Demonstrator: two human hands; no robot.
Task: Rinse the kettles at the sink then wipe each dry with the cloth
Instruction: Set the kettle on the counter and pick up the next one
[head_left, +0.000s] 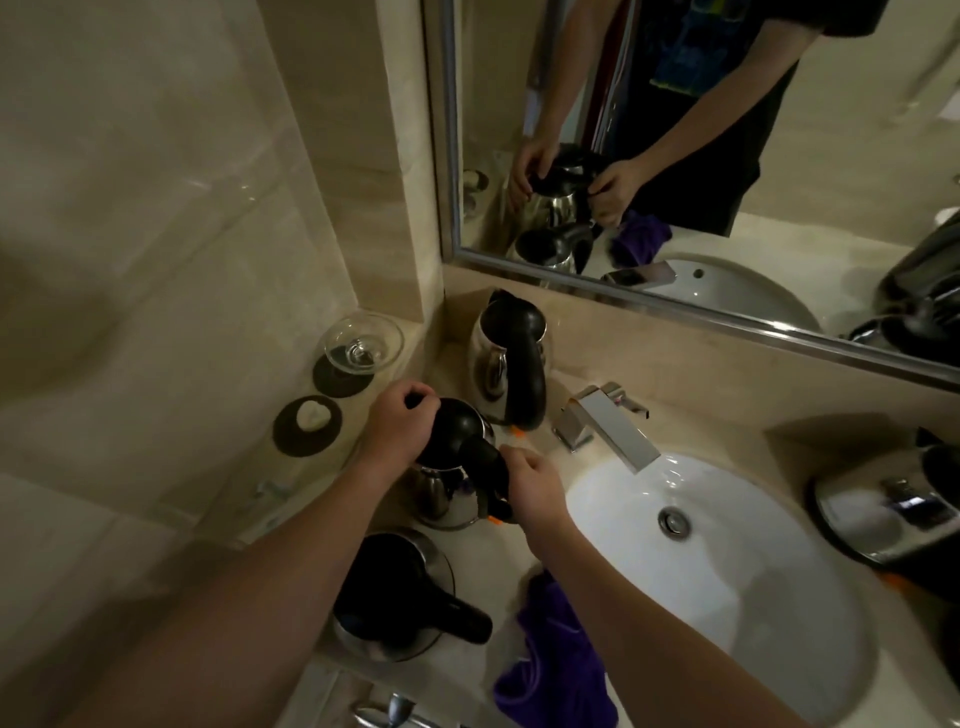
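**We hold the middle kettle by its handle and its lid**

We are standing at the counter (691, 395), just left of the white sink (779, 597). The middle kettle (452, 488) sits on the counter between two more kettles. The back kettle (506, 358) stands in the corner by the mirror (779, 156). The near kettle (395, 592) is close to our body.

Our right hand (535, 488) is curled round the black handle of the middle kettle. Our left hand (397, 426) is curled over the front of its black lid, with the fingertips bent down on it. Both hands are closed on this kettle.

The kettle has a shiny metal body. We think it is hard and stiff, and it will not bend. Metal like this gets slippery when wet, so the handle is the best place to hold. The handle is black and looks easier to grip. We cannot see if there is water inside, so we cannot tell how heavy it is. A second hand under the body would help when we tip it.

The tap (605, 426) points into the sink, and we see no water running. The purple cloth (556, 660) lies bunched on the counter, under our right arm. It looks soft and floppy, so we can grab it anywhere.
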